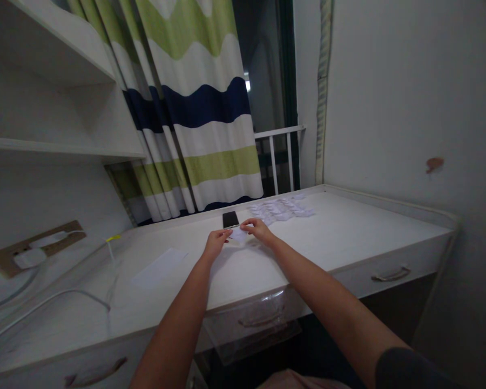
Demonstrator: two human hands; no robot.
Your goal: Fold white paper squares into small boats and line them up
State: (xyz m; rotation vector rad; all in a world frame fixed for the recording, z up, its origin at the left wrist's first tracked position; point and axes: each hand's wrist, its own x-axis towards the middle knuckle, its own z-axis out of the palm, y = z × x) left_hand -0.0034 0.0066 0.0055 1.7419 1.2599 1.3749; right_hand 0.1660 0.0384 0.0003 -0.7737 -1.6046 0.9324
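Note:
My left hand (216, 243) and my right hand (259, 230) meet over the white desk (328, 232), with a small piece of white paper (238, 235) pinched between their fingertips. Just beyond the fingers lies a black smartphone (230, 219), face up and apart from both hands. Farther back and to the right, a loose layer of several white paper pieces (280, 209) covers part of the desktop. A flat white sheet of paper (160, 267) lies to the left of my left hand.
White cables (54, 299) run across the left of the desk from a wall socket panel (36, 247). A white shelf (44, 108) overhangs the left side. A striped curtain (194, 102) hangs behind the desk, and a wall (397, 108) bounds the right.

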